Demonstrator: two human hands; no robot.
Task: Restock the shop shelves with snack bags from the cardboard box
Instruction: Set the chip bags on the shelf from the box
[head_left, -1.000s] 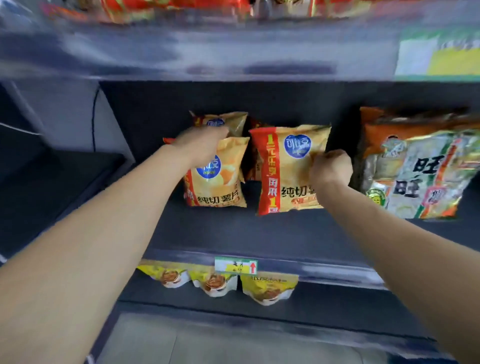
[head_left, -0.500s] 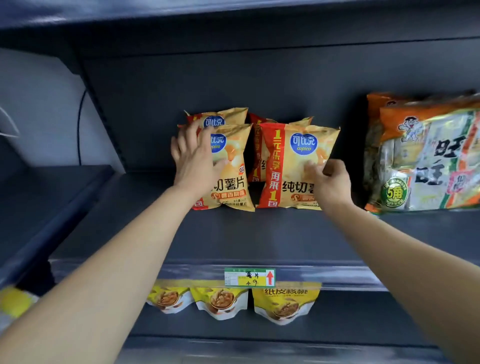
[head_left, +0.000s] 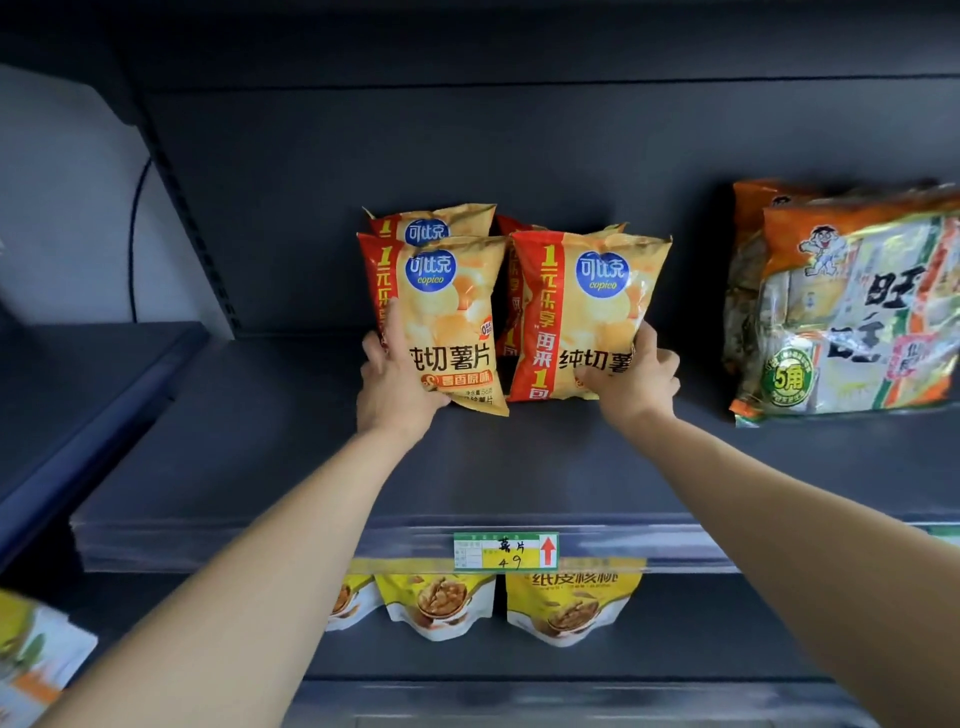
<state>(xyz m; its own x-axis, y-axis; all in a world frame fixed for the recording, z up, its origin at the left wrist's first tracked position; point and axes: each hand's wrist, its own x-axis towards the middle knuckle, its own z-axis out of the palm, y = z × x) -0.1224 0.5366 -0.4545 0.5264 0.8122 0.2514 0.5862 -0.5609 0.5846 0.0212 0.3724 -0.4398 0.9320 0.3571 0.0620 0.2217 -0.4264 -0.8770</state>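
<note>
Two yellow-and-red chip bags stand upright side by side on the dark grey shelf (head_left: 519, 467). My left hand (head_left: 397, 384) grips the lower left edge of the left chip bag (head_left: 447, 312). My right hand (head_left: 631, 382) holds the lower right corner of the right chip bag (head_left: 587, 317). Behind each front bag another chip bag (head_left: 431, 223) of the same kind peeks out. The cardboard box is not in view.
Large orange rice-cracker bags (head_left: 852, 301) stand at the shelf's right end. A price tag (head_left: 506, 552) sits on the shelf's front rail. Yellow nut pouches (head_left: 569, 603) hang on the shelf below. A lower dark shelf (head_left: 78, 395) juts out at left.
My left hand slid from the left bag's face down to its lower left edge. My right hand shifted to the right bag's lower corner. The camera came closer and lower.
</note>
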